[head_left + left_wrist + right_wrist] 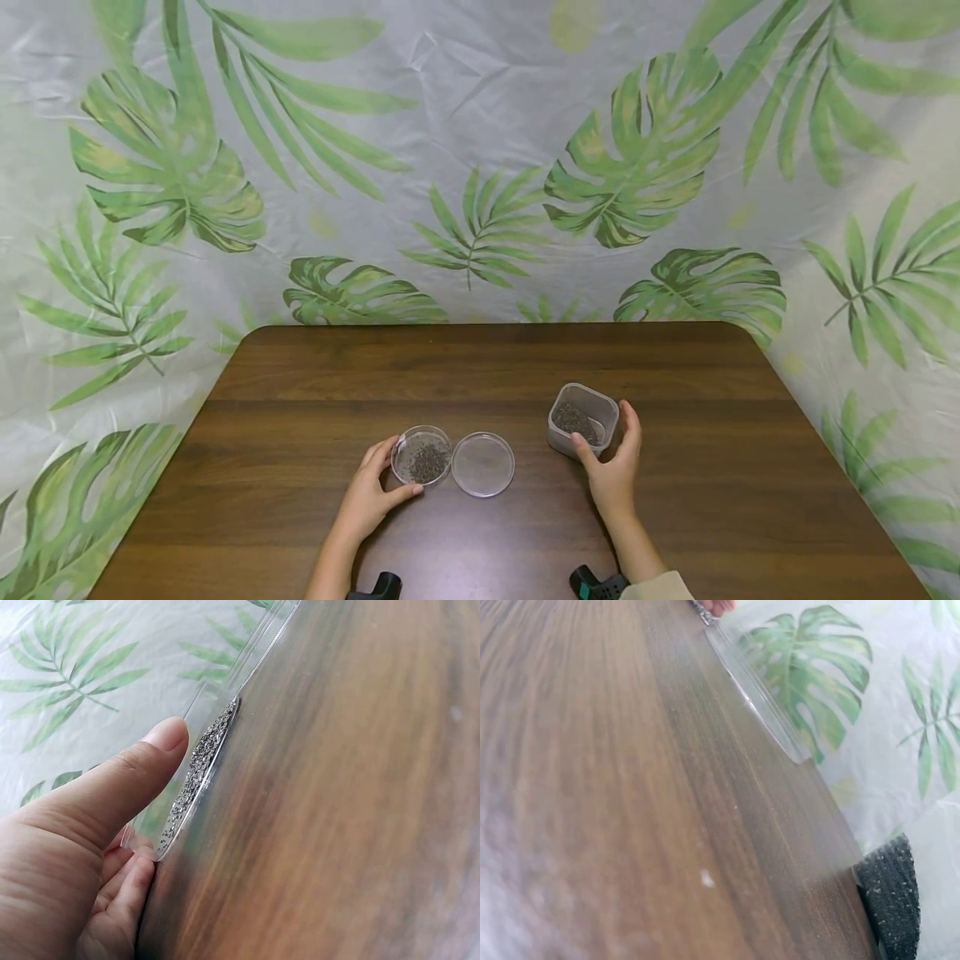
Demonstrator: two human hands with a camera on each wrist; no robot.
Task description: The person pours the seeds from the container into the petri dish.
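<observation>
On the left of the head view, my left hand point(366, 498) grips a round clear petri dish point(402, 450), thumb at its near edge and fingers at its far left side. Dark grey granules point(429, 463) lie inside, mostly to the right; the left wrist view shows the granules point(199, 766) through the wall. Just right of it lies a second clear round dish or lid point(483, 465) without granules. Farther right, my right hand point(615, 475) holds a translucent square plastic tub point(600, 406) between thumb and fingers. Dark granules point(573, 422) are gathered at the tub's left side.
The brown wooden table point(300, 367) has rounded far corners. Behind it hangs a leaf-patterned cloth point(480, 125). Black wrist devices show at the head view's bottom edge. A few tiny specks, one white speck point(706, 878) among them, lie on the wood.
</observation>
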